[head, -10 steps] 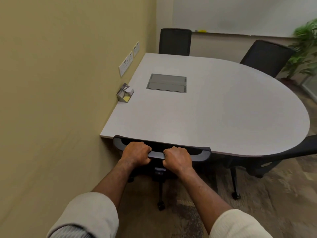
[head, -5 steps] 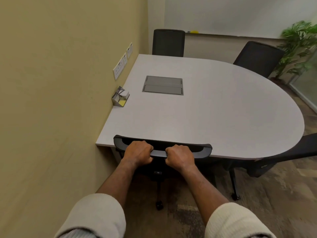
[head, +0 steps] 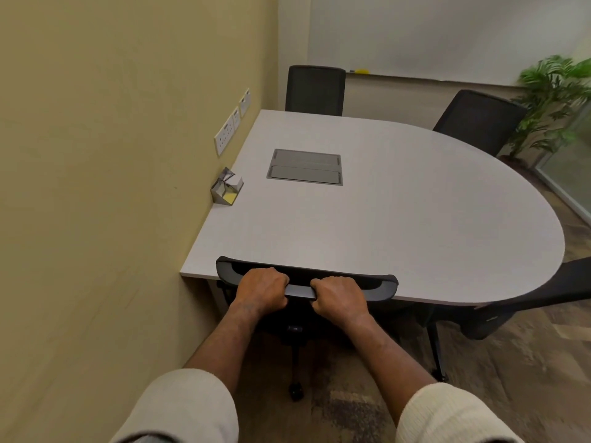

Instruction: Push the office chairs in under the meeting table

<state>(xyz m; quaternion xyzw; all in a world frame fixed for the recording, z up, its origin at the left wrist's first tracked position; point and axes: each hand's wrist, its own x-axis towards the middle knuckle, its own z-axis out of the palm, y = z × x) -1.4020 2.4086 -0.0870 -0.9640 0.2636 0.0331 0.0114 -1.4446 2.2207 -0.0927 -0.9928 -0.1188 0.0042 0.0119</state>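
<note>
A black office chair stands at the near edge of the grey meeting table, its backrest top against the table edge and its seat hidden below. My left hand and my right hand both grip the top bar of its backrest, side by side. Another black chair stands at the far end, a third chair at the far right, and a fourth chair pokes out from under the table's right curve.
A yellow wall with socket plates runs along the table's left side. A metal note holder and a cable hatch are on the tabletop. A potted plant stands at the back right beside a glass partition.
The chair's backrest has edged forward against the table edge with both hands still on it. The view has shifted slightly.
</note>
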